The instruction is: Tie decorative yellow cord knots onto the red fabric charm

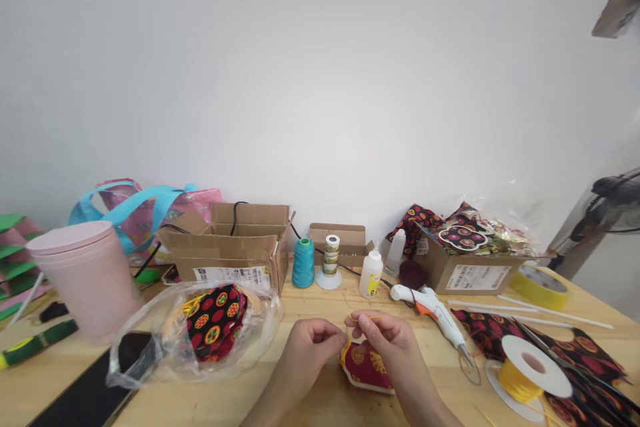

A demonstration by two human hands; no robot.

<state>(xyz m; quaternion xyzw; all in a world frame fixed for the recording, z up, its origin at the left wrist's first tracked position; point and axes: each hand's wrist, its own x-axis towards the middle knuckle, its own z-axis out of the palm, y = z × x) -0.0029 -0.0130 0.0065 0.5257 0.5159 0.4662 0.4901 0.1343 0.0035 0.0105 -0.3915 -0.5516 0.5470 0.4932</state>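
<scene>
My left hand [311, 347] and my right hand [385, 340] are close together low in the middle of the wooden table [320, 300]. Both have their fingers pinched. A thin yellow thread [367, 317] runs across the fingertips of my right hand. Just under and between the hands lies a small red fabric piece with gold circles and yellow trim [367, 365]. What my left fingers pinch is too small to make out.
A clear plastic bag of patterned fabric pieces [200, 333] lies left, beside a pink tub [87, 277] and a dark phone [95, 390]. Cardboard boxes [235, 250], thread cones [303, 262], glue bottle [371, 273], glue gun [435, 313], yellow cord spool [530, 367], patterned cloth [575, 353] surround.
</scene>
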